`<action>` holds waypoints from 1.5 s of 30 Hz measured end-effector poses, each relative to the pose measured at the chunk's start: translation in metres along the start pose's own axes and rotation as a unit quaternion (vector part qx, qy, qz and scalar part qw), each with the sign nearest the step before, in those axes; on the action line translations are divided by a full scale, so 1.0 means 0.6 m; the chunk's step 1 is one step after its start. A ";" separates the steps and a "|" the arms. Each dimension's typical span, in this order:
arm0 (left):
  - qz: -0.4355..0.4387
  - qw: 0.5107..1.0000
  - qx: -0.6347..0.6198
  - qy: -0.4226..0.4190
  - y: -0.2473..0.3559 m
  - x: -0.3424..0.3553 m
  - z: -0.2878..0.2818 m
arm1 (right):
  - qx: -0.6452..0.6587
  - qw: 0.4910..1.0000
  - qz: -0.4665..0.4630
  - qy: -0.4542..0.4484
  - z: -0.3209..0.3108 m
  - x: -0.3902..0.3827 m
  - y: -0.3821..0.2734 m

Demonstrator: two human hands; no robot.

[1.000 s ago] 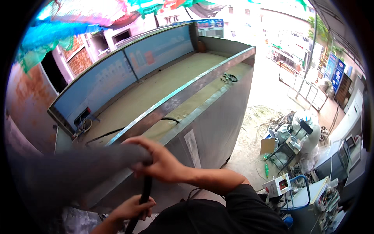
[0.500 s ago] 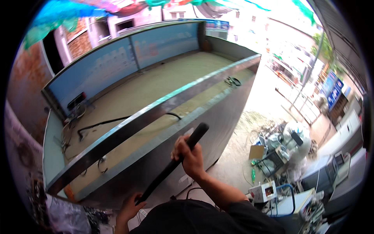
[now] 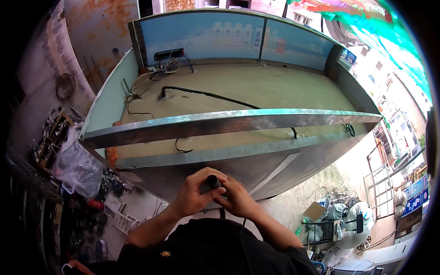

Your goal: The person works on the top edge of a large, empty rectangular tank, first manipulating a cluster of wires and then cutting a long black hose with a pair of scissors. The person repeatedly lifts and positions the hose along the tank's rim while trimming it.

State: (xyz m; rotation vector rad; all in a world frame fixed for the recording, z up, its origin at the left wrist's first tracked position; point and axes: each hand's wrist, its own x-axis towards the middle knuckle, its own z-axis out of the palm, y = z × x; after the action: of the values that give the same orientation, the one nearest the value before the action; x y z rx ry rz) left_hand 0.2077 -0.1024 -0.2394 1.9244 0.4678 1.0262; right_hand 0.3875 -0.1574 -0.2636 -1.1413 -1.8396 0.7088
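Observation:
A thick black tube [image 3: 212, 181], probably foam pipe insulation, points nearly end-on at me, so most of its length is hidden. My left hand [image 3: 190, 190] is wrapped round it from the left side. From the other side, my right hand [image 3: 237, 196] closes on it, the fingers of both hands meeting. Both hands are just in front of a large metal cabinet [image 3: 220, 170] and below its front rail [image 3: 229, 121]. On the cabinet's tan top lies a thin, bent black pipe [image 3: 211, 94].
A blue printed panel [image 3: 201, 39] rises along the cabinet's back. Wires [image 3: 169, 68] gather at its left corner. Clear plastic sheeting [image 3: 78, 160] and scrap lie at left. At lower right are a black crate [image 3: 319, 232], stuffed bags [image 3: 355, 220] and a cardboard piece [image 3: 314, 211].
My view has swung left. The tube, held slanting with my hands far apart before, now points toward me with both hands together near its end.

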 end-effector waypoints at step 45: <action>-0.043 0.928 -0.042 0.368 0.065 -0.184 -0.210 | 0.414 0.852 0.069 0.313 -0.285 -0.288 0.353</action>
State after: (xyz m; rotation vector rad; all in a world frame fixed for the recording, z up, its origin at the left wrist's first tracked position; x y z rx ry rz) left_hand 0.0382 -0.1295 -0.2249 1.3740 0.8949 1.6716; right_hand 0.6686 -0.2176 -0.4099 -0.7712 -0.7533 0.9404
